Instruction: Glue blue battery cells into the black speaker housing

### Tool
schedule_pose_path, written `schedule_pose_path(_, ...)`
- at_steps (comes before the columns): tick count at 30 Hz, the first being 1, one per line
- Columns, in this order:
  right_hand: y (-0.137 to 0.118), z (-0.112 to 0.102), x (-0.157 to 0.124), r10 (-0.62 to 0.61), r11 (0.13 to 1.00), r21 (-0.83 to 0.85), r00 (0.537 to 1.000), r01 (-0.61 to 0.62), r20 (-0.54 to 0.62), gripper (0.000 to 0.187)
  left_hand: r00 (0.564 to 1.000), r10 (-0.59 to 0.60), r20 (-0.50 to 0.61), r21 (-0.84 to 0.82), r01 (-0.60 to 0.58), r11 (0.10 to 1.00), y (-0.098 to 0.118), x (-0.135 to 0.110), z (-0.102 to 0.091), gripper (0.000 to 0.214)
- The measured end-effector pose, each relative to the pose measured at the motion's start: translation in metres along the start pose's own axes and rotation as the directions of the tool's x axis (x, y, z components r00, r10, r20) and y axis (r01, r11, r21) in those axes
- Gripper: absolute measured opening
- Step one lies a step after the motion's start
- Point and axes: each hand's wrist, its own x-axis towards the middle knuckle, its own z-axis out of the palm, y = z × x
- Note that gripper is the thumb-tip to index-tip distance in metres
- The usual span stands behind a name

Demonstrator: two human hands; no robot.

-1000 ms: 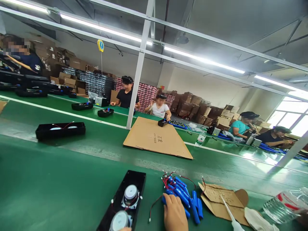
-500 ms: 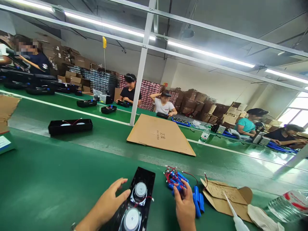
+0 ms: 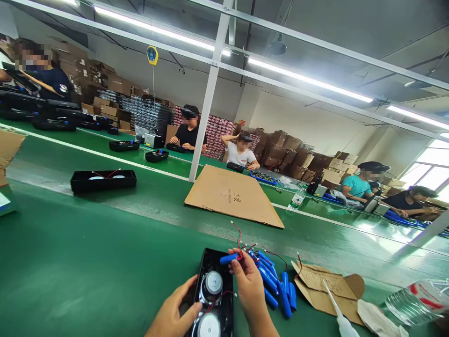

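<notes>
My right hand (image 3: 248, 276) pinches a blue cylindrical battery (image 3: 229, 258) with red and black leads that rise to a white plug. It is over the far end of a black speaker box (image 3: 228, 299), which lies open on the green bench. Two round speakers (image 3: 213, 282) with thin wires sit inside the box. My left hand (image 3: 180, 309) grips the box's left wall, thumb over the rim beside the speakers. Right of my right hand lies a pile of blue batteries (image 3: 270, 276) with tangled red and black leads.
Brown cardboard (image 3: 329, 292) with a white-nozzled bottle (image 3: 342, 313) lies right, near a white cloth (image 3: 380, 318) and a large water bottle (image 3: 417, 299). Ahead are a flat cardboard sheet (image 3: 233, 196) and another black speaker box (image 3: 103, 181). Several people sit at the far bench.
My right hand has picked a blue battery from the pile and moved left over the box. My left hand has closed on the box's wall, and the box has shifted slightly right.
</notes>
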Motion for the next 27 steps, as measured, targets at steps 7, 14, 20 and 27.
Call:
schedule_pose_path(7, -0.002, 0.025, 0.012, -0.058, 0.979, -0.183, 0.982, 0.091, 0.178, 0.016, 0.998, 0.065, 0.026, 0.07, -0.067, 0.995, -0.003, 0.003, 0.002, 0.061)
schedule_pose_path(14, -0.013, 0.026, 0.017, -0.08, 0.941, -0.301, 0.963, 0.158, 0.258, 0.018, 0.998, 0.056, 0.036, 0.082, -0.059, 0.995, -0.001, 0.002, 0.001, 0.058)
schedule_pose_path(20, -0.019, 0.029, 0.022, -0.128, 0.866, -0.446, 0.963, 0.225, 0.237, 0.022, 0.998, 0.066, 0.014, 0.072, -0.067, 0.995, 0.002, 0.002, -0.001, 0.058)
schedule_pose_path(27, -0.012, 0.03, 0.022, -0.118, 0.791, -0.566, 0.966, 0.232, 0.231, 0.02, 0.998, 0.054, 0.012, 0.085, -0.055, 0.995, -0.002, 0.003, 0.0, 0.058)
